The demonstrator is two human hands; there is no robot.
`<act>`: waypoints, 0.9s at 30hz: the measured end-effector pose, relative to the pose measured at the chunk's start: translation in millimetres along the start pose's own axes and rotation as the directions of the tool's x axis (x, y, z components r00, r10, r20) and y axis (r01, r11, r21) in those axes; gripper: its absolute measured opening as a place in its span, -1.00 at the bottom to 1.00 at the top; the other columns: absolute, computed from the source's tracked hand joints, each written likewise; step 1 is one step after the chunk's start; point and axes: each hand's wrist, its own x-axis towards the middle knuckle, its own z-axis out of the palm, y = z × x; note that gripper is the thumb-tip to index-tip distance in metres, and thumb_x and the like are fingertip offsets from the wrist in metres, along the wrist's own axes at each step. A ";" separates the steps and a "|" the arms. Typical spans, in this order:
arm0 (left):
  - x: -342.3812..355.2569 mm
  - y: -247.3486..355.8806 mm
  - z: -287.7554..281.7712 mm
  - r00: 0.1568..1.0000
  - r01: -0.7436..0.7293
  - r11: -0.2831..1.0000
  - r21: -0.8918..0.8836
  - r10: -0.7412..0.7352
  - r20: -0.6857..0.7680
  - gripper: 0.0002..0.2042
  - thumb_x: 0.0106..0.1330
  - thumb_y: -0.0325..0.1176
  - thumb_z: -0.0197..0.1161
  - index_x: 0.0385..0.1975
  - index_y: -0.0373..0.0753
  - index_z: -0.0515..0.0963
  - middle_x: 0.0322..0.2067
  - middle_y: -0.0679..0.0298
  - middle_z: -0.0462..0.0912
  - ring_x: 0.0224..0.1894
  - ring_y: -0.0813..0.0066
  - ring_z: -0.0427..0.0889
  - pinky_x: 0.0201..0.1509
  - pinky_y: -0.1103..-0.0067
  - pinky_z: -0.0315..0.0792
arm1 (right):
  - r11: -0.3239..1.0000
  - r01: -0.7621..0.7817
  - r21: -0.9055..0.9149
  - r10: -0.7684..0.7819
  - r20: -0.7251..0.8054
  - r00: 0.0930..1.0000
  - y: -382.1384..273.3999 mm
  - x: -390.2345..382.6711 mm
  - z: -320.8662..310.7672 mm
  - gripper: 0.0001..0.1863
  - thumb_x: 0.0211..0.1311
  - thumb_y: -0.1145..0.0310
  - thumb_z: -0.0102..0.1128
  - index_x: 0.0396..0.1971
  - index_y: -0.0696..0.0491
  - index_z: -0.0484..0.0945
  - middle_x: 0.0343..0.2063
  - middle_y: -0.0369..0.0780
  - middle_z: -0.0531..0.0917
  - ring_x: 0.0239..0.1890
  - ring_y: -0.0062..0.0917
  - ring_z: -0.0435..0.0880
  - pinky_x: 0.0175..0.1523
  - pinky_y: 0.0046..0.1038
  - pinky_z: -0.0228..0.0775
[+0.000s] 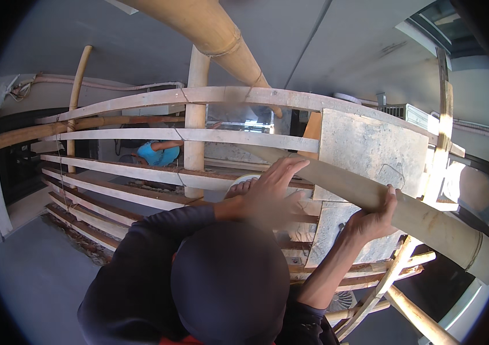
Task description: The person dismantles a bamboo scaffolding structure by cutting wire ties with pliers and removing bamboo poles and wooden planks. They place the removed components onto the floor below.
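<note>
A thick, grey-tan bamboo pole (437, 224) slants from the middle of the view down to the right, with a node ring near its thick end. My right hand (374, 221) is wrapped round its underside, thumb and fingers against the near face. Farther up the pole, my left hand (279, 179) lies against it with fingers stretched out. A blurred patch covers part of the left hand and wrist. Behind that hand, the toes of a foot (243, 187) show on the slats. A dark, rounded, cloth-covered shape (230, 282) hides what lies low in the middle.
Pale wooden slats (141, 167) are tied to an upright bamboo post (196, 115). Another thick bamboo pole (216, 37) crosses overhead. Grey-white boards (365, 146) stand behind the held pole. Below, beyond the slats, is a person in blue (158, 153). Bamboo braces (417, 313) cross at lower right.
</note>
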 end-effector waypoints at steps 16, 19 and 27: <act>39.5 19.2 -24.0 0.968 -0.215 0.976 -0.029 0.210 -0.138 -0.20 0.09 -0.23 0.42 0.28 -0.40 0.14 0.21 -0.17 0.28 0.26 -0.07 0.31 0.33 0.25 0.19 | 0.935 -0.224 -0.277 0.266 0.126 0.956 69.4 -93.5 34.8 -0.62 -0.02 0.51 0.41 -0.20 0.22 0.44 -0.29 -0.15 0.57 -0.26 -0.46 0.58 -0.10 -0.39 0.47; 82.3 44.7 -27.6 0.971 -0.196 0.980 -0.024 0.197 0.134 -0.14 0.04 -0.13 0.47 0.28 -0.38 0.15 0.19 -0.13 0.33 0.24 -0.02 0.35 0.32 0.24 0.21 | 0.883 -0.459 0.101 0.417 0.280 0.865 128.4 -118.1 19.3 -0.54 -0.01 0.48 0.41 -0.10 0.21 0.42 -0.21 -0.15 0.56 -0.17 -0.41 0.57 -0.01 -0.34 0.42; 76.1 -10.4 -43.6 0.957 -0.258 0.911 0.321 0.196 0.215 -0.35 -0.19 -0.28 0.49 -0.01 -0.32 0.43 0.07 0.02 0.45 0.22 0.03 0.38 0.43 0.05 -0.02 | 0.835 0.224 -0.503 0.173 0.626 0.760 105.8 -117.8 8.7 -0.18 -0.04 0.61 0.26 0.27 0.23 0.08 0.06 0.04 0.35 0.02 -0.06 0.48 0.14 -0.24 0.36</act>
